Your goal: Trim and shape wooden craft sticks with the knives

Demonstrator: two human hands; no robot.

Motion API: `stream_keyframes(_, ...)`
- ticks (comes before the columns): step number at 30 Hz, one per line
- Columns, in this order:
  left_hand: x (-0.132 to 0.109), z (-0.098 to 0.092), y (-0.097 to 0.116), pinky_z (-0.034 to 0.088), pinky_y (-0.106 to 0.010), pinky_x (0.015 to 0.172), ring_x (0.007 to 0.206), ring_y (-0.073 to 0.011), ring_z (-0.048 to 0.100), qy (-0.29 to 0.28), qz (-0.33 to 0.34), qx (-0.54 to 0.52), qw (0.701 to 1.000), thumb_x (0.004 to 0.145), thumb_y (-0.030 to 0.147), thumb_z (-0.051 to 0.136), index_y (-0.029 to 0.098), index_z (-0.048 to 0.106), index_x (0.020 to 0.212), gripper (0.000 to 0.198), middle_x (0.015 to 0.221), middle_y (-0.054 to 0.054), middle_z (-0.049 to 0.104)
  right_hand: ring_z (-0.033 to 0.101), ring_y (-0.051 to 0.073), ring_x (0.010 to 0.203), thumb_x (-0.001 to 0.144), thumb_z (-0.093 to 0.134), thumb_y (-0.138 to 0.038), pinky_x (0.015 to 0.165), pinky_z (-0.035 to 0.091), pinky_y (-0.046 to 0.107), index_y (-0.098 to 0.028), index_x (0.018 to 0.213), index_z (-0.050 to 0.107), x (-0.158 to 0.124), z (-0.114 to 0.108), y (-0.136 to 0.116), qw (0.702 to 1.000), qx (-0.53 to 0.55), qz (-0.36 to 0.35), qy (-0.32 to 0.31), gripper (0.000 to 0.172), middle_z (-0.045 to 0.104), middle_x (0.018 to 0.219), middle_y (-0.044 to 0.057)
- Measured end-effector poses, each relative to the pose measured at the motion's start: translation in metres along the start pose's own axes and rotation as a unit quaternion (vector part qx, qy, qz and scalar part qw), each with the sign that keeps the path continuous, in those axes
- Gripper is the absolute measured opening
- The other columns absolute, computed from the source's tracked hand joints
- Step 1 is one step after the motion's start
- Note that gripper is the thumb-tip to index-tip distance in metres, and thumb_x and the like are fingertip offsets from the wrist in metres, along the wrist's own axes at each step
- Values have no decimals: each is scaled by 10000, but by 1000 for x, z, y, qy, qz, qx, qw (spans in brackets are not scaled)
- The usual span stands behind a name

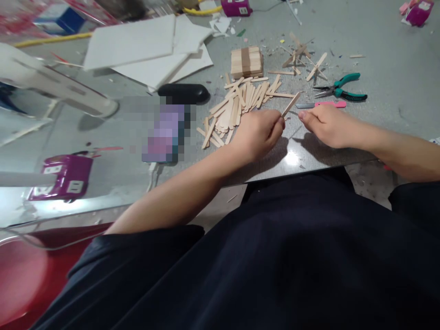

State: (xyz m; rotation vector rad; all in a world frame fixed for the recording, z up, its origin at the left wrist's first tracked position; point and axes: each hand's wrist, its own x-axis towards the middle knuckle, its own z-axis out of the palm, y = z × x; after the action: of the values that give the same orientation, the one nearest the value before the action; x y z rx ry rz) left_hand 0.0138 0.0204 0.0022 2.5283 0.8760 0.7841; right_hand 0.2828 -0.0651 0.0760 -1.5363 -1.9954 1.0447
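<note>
My left hand (258, 133) is closed in a pinch round a thin wooden craft stick (290, 104) that points up and to the right. My right hand (323, 124) is closed just to its right, thumb tip close to the stick's lower end; what it holds is hidden. Both hands rest on the grey table (378, 64) near its front edge. A loose pile of wooden sticks (237, 103) lies directly behind my left hand. A pink-handled knife (325, 104) lies just beyond my right hand.
Green-handled pliers (342, 89) lie at the right. A banded stack of sticks (246, 62) and a glued stick frame (302, 57) sit further back. White boards (147, 46), a black oblong object (184, 93) and purple boxes (63, 176) are on the left.
</note>
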Motion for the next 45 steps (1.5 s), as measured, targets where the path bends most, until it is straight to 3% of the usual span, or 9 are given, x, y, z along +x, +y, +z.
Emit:
stream_keyframes(6, -1, 7, -12, 452, -471, 771, 802, -289, 666, 29, 84, 72, 993, 1278, 460, 407, 300, 635, 1002, 391, 900, -101, 725, 415, 173, 583, 1328, 421, -878, 520, 363, 360, -321, 843, 443, -1, 7, -3, 991, 119, 49, -41, 739, 424, 639, -26)
stream_keyframes(9, -2, 10, -13, 400, -463, 736, 763, -265, 637, 55, 104, 83, 990, 1300, 454, 394, 302, 625, 1015, 397, 900, -87, 731, 410, 145, 472, 1353, 398, -779, 450, 339, 327, -310, 834, 506, -2, 8, -9, 980, 165, 93, -60, 708, 463, 605, -27)
stream_keyframes(11, -3, 11, -12, 393, -466, 733, 758, -259, 641, 67, 110, 83, 988, 1312, 451, 400, 299, 632, 1018, 404, 905, -88, 743, 385, 132, 451, 1344, 419, -803, 433, 334, 302, -305, 850, 505, -2, 8, -11, 970, 212, 98, -71, 706, 452, 596, -38)
stream_keyframes(17, -5, 13, -3, 444, -483, 774, 782, -277, 670, 99, 65, 61, 991, 1338, 561, 365, 302, 664, 1007, 516, 905, -102, 754, 380, 131, 451, 1276, 482, -949, 402, 321, 268, -305, 881, 499, 0, 12, -7, 940, 310, 104, -98, 755, 433, 594, -48)
stream_keyframes(24, -5, 15, 10, 513, -471, 851, 840, -280, 716, 115, 15, -6, 993, 1333, 704, 366, 315, 725, 1032, 609, 942, -91, 796, 364, 115, 442, 1357, 373, -712, 395, 336, 223, -276, 891, 544, -1, 11, -14, 920, 353, 134, -106, 660, 442, 625, -49)
stream_keyframes(31, -4, 15, 22, 515, -457, 840, 782, -258, 692, 129, -38, -53, 989, 1342, 718, 402, 278, 817, 1157, 632, 837, -53, 729, 343, 151, 485, 1276, 444, -909, 378, 343, 254, -301, 928, 526, 5, 9, -12, 887, 416, 150, -133, 705, 398, 656, -52)
stream_keyframes(40, -5, 20, 24, 510, -440, 792, 696, -236, 640, 127, -60, -91, 986, 1345, 745, 396, 275, 790, 1173, 637, 750, -11, 667, 408, 122, 441, 1376, 153, -631, 374, 351, 205, -283, 929, 511, 6, 10, -16, 867, 448, 157, -155, 670, 484, 665, -42)
stream_keyframes(45, -4, 20, 29, 534, -387, 692, 620, -204, 593, 115, -83, -153, 978, 1340, 732, 445, 279, 773, 1158, 588, 681, 12, 633, 432, 146, 447, 1327, 362, -827, 355, 346, 245, -292, 935, 522, 8, 7, -9, 870, 444, 142, -162, 682, 472, 652, -43)
